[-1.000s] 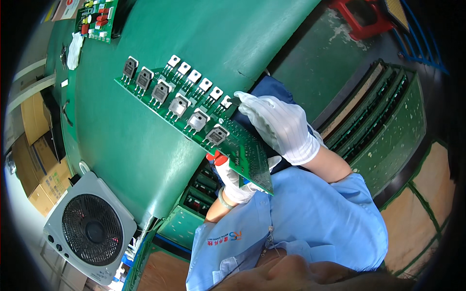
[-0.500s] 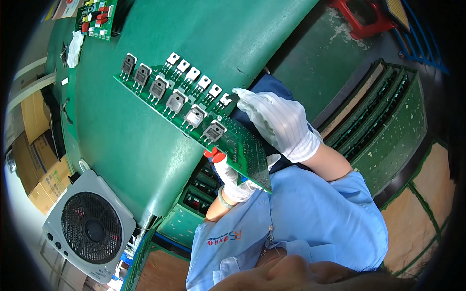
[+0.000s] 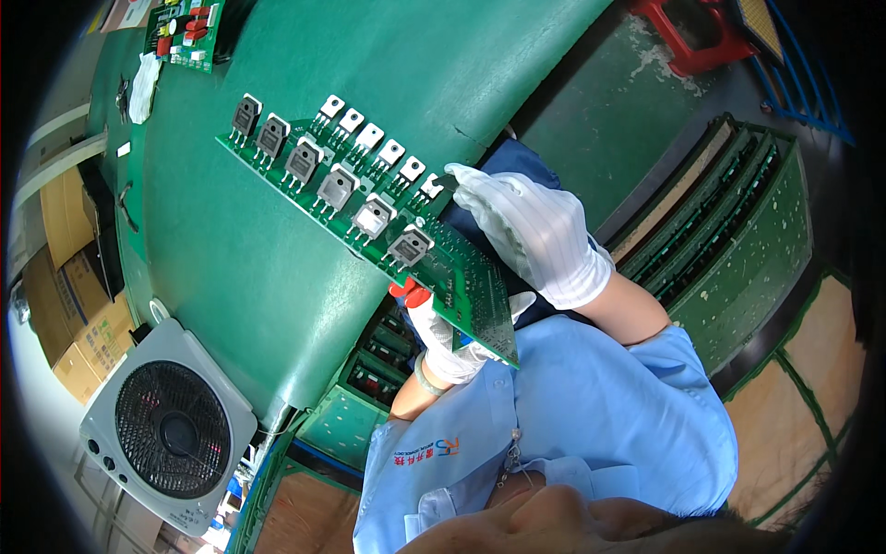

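Circuit board (image 3: 449, 277): left hand (image 3: 439, 349) clamped on its near end; long axis runs up-left from there. Right hand (image 3: 528, 226) nearer its endmost small transistor (image 3: 430, 186); right pinch, cannot tell.

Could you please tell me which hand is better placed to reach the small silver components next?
Probably the right hand: its fingertips are beside the near end of the row of small silver components, while the left hand is occupied holding the circuit board near its lower end.

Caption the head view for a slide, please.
Gloved left hand holds a green circuit board, gloved right hand beside its standing components.
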The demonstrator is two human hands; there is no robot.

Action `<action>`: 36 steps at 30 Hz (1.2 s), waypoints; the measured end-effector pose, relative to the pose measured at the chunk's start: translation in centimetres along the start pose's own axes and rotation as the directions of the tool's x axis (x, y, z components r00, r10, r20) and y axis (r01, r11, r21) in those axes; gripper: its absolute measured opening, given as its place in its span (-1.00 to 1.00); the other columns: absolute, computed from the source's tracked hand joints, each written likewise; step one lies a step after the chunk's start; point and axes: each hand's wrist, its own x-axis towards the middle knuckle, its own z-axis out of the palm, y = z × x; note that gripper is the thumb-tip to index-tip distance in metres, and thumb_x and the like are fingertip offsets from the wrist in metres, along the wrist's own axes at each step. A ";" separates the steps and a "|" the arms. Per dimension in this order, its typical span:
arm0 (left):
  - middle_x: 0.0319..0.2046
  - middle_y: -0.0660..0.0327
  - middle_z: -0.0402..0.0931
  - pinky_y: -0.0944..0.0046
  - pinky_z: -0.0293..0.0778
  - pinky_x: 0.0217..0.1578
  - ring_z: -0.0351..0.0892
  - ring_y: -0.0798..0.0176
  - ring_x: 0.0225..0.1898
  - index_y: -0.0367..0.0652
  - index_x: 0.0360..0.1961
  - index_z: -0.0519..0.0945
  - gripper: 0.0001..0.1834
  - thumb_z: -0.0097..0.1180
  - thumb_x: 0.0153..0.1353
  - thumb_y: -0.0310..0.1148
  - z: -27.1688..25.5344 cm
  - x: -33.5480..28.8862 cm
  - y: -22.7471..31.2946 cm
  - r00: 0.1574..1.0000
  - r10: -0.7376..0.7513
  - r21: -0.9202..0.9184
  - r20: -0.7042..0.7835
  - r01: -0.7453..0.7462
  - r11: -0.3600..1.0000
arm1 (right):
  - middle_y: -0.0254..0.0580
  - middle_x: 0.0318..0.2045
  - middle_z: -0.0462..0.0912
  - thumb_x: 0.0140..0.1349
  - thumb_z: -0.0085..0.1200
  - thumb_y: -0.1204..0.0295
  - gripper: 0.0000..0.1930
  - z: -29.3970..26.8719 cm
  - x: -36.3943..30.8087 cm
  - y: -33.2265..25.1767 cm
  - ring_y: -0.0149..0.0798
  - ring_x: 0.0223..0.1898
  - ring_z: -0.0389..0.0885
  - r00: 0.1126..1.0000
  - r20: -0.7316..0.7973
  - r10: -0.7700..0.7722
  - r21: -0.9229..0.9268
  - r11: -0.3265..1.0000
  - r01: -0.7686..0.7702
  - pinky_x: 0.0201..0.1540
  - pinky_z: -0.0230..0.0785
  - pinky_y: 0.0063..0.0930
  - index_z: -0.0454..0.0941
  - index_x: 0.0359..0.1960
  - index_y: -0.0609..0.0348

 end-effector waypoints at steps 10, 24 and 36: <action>-0.14 0.16 0.55 0.10 0.60 -0.10 0.62 0.24 -0.17 -0.22 0.01 0.41 -0.38 0.42 -0.11 -0.48 0.1 0.2 0.2 1.000 0.005 -0.021 -0.007 -0.005 1.000 | -0.29 -0.38 0.64 0.09 0.21 0.49 -0.62 0.2 -0.3 0.0 -0.33 -0.54 0.58 1.000 0.011 -0.004 -0.013 1.000 0.004 -0.54 0.41 -0.48 0.58 0.01 0.12; -0.16 0.17 0.55 0.12 0.60 -0.12 0.62 0.25 -0.19 -0.22 0.00 0.41 -0.40 0.41 -0.11 -0.49 -0.2 0.0 0.8 1.000 0.005 -0.026 -0.012 -0.005 1.000 | -0.18 -0.26 0.71 0.03 0.29 0.58 -0.67 -0.4 0.0 -0.4 -0.24 -0.42 0.69 0.996 0.071 0.047 -0.004 0.999 -0.047 -0.45 0.53 -0.50 0.59 -0.12 0.19; -0.18 0.18 0.54 0.13 0.60 -0.14 0.62 0.26 -0.20 -0.22 -0.01 0.41 -0.41 0.40 -0.11 -0.50 -0.1 -0.1 1.0 1.000 0.005 -0.013 -0.017 -0.006 1.000 | -0.27 -0.36 0.66 0.09 0.22 0.52 -0.62 0.1 -0.2 -0.1 -0.31 -0.54 0.58 1.000 0.011 0.015 0.001 1.000 -0.015 -0.53 0.42 -0.47 0.58 0.01 0.14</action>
